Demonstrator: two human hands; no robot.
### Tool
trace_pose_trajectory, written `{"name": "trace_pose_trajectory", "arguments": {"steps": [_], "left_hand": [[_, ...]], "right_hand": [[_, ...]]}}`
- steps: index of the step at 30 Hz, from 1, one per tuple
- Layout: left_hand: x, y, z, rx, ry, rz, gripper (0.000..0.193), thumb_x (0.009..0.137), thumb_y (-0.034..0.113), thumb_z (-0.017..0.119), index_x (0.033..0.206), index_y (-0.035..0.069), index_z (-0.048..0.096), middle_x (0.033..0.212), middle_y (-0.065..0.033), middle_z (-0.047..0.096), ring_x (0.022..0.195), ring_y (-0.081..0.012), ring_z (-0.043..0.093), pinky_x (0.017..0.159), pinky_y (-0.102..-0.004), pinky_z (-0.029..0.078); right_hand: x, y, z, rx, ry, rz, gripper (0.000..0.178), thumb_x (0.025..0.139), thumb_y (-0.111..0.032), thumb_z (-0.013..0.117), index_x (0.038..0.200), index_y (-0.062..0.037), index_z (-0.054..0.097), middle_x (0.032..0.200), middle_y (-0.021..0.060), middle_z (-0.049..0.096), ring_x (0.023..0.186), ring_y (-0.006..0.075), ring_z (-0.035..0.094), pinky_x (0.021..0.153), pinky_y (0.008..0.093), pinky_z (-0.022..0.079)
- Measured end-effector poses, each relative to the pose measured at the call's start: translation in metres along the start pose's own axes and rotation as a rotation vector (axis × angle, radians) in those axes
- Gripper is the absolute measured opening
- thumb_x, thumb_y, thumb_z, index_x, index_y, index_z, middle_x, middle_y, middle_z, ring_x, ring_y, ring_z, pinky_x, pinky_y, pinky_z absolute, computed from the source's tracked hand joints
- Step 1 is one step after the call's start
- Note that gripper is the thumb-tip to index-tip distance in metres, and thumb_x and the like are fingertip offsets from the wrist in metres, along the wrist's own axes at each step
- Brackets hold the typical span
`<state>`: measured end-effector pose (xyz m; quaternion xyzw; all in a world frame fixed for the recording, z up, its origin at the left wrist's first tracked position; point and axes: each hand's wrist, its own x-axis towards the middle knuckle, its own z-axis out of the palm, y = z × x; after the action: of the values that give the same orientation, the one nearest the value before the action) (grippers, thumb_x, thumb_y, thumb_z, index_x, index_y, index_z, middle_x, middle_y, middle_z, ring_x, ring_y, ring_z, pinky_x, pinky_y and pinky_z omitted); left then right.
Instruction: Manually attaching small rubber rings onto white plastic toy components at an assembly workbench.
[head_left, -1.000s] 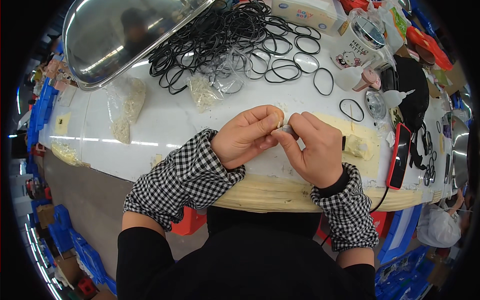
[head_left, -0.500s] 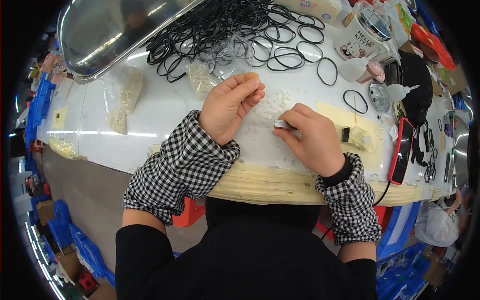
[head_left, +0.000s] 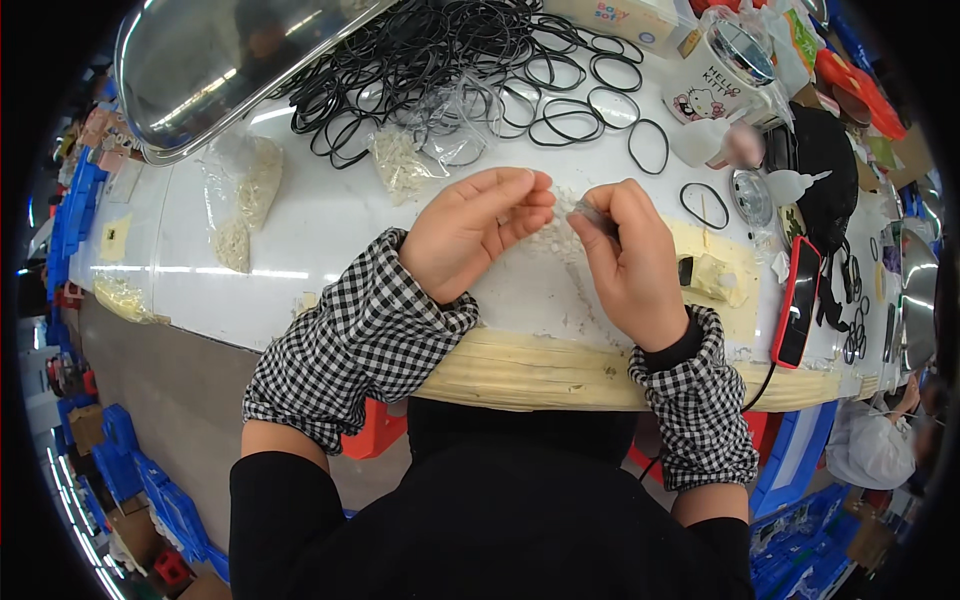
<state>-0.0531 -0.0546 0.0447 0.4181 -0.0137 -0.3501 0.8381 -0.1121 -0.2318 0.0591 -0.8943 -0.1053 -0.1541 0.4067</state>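
My left hand is above the table with its thumb and fingers drawn together in a pinch; whatever they hold, if anything, is too small or hidden. To its right, my right hand grips a small silvery-grey metal piece between thumb and forefinger, its kind unclear. Beneath and between the two hands lie small white pieces, loose on the white tabletop and partly covered by my fingers. Just beyond my left hand rests a clear bag of similar pale pieces.
Black rubber rings lie heaped at the back beside a steel tray. Another bag of pale pieces sits left. On the right are a tape-wrapped block, a red-cased phone with a cable, and a white cup.
My right hand has moved slightly farther from me and turned, carrying the metal piece with it. My left hand has shifted a little right, its fingers still drawn together.
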Motion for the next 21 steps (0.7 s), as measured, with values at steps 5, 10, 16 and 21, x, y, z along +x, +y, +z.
{"name": "trace_pose_trajectory", "arguments": {"steps": [5, 10, 16, 21], "left_hand": [[0.001, -0.011, -0.002, -0.075, -0.218, -0.128, 0.022, 0.094, 0.017, 0.054, 0.105, -0.001, 0.06, 0.096, -0.0052, 0.063, 0.088, -0.0098, 0.061, 0.081, -0.021, 0.051], [0.001, -0.012, 0.0, -0.091, -0.266, -0.163, 0.021, 0.095, 0.017, 0.052, 0.104, 0.0, 0.06, 0.096, -0.0043, 0.061, 0.086, -0.0084, 0.059, 0.078, -0.0193, 0.051], [-0.002, -0.008, 0.007, -0.068, -0.234, -0.084, 0.019, 0.096, 0.019, 0.051, 0.1, 0.003, 0.058, 0.09, -0.0008, 0.058, 0.079, -0.0068, 0.054, 0.071, -0.0192, 0.046], [-0.002, -0.01, 0.006, -0.036, -0.223, -0.007, 0.017, 0.096, 0.02, 0.052, 0.098, 0.004, 0.058, 0.088, -0.0002, 0.058, 0.078, -0.0065, 0.053, 0.069, -0.0194, 0.044]], "right_hand": [[0.001, -0.003, 0.003, 0.276, 0.098, 0.062, 0.011, 0.084, -0.006, 0.063, 0.086, 0.0004, 0.054, 0.075, 0.007, 0.05, 0.059, 0.0158, 0.048, 0.052, 0.0259, 0.039], [-0.002, 0.0, 0.008, 0.409, 0.139, 0.092, 0.009, 0.083, -0.005, 0.064, 0.085, 0.0004, 0.057, 0.075, 0.0043, 0.053, 0.057, 0.0094, 0.045, 0.05, 0.0225, 0.036], [0.001, -0.012, -0.003, 0.398, 0.103, 0.077, 0.009, 0.081, -0.002, 0.065, 0.089, -0.001, 0.062, 0.078, 0.0002, 0.055, 0.056, 0.001, 0.041, 0.044, 0.0171, 0.027], [0.001, -0.012, -0.004, 0.371, 0.108, 0.062, 0.011, 0.079, 0.0, 0.066, 0.09, -0.002, 0.064, 0.08, 0.0006, 0.056, 0.056, -0.0004, 0.041, 0.043, 0.016, 0.026]]}}
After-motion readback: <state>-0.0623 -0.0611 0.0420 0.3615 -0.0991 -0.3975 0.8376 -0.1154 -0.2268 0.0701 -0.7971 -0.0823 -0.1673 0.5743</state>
